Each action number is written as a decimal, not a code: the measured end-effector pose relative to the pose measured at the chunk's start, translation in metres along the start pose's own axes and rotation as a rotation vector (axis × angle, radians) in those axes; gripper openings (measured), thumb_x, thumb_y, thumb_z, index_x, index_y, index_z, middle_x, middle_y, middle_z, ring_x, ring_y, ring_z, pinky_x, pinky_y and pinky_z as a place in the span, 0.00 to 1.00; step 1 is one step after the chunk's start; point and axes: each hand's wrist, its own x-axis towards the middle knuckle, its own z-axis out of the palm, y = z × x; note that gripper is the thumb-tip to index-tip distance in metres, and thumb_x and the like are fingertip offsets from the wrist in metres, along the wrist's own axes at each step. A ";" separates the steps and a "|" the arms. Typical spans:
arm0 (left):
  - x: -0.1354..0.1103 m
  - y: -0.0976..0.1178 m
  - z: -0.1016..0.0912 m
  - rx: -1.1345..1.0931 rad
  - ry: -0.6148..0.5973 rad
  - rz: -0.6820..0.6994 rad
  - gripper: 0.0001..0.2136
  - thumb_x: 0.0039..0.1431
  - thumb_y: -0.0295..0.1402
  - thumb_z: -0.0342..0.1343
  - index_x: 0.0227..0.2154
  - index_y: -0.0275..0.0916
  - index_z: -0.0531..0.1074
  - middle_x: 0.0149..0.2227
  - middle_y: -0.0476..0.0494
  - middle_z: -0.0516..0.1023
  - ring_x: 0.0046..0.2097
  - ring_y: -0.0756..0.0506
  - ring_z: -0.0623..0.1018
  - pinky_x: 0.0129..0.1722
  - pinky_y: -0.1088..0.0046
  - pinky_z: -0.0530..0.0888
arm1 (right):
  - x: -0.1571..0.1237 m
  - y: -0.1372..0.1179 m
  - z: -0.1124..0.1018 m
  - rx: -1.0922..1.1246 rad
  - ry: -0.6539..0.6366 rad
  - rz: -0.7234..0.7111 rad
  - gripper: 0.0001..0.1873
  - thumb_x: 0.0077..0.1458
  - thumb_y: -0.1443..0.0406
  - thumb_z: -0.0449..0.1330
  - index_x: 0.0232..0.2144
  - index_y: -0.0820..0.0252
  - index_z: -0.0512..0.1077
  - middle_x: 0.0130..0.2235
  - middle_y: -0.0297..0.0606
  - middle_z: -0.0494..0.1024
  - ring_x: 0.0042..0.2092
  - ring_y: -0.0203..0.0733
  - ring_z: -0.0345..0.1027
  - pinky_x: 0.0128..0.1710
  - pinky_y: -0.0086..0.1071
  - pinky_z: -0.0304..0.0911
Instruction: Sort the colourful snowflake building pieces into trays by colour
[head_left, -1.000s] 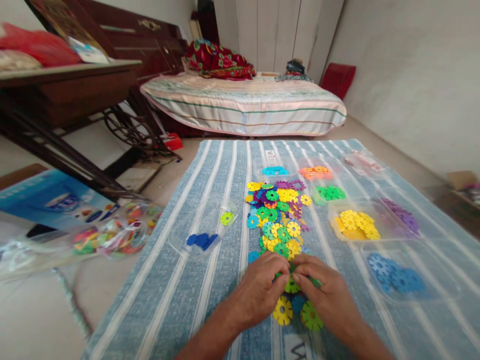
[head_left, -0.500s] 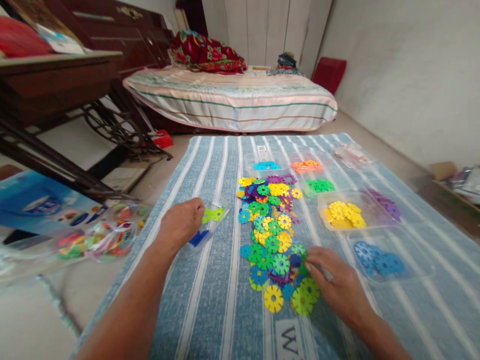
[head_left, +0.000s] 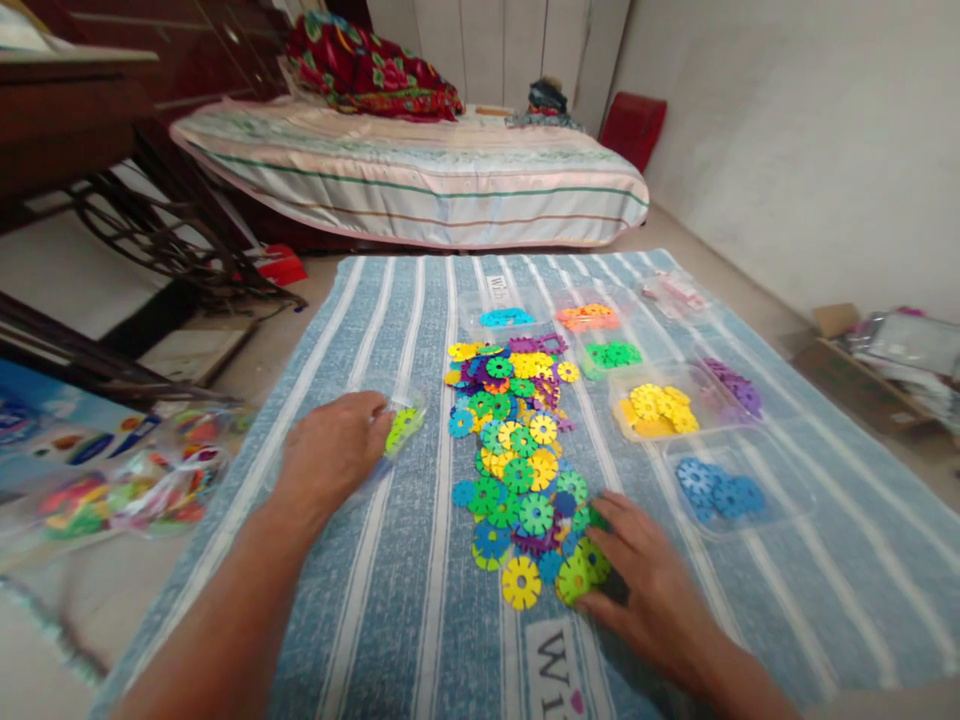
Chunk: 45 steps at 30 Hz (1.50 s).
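A heap of flat plastic snowflake discs (head_left: 517,440) in many colours lies on a blue striped mat (head_left: 390,580). My left hand (head_left: 334,455) rests over a clear tray (head_left: 405,412) on the left, its fingers curled beside lime-green discs (head_left: 399,430) in that tray. My right hand (head_left: 649,580) lies at the near end of the heap, thumb and fingers pinching a lime-green disc (head_left: 576,578). A yellow disc (head_left: 520,582) lies just left of it.
Clear trays on the right hold sorted discs: yellow (head_left: 656,408), blue (head_left: 716,488), purple (head_left: 731,385), green (head_left: 611,354), orange (head_left: 589,317), cyan (head_left: 506,318). A bag of discs (head_left: 127,485) lies off the mat at left. A bed (head_left: 420,180) stands behind.
My left hand left the heap and went to the left tray, where lime-green discs now lie. My right hand slid nearer along the heap's end onto a lime-green disc.
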 end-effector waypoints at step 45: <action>0.023 -0.024 -0.011 -0.015 -0.289 -0.065 0.13 0.55 0.34 0.44 0.30 0.37 0.74 0.30 0.41 0.77 0.34 0.42 0.75 0.33 0.71 0.66 | -0.006 0.018 0.006 -0.042 0.015 -0.017 0.14 0.51 0.63 0.63 0.42 0.58 0.73 0.55 0.48 0.70 0.59 0.56 0.60 0.54 0.53 0.63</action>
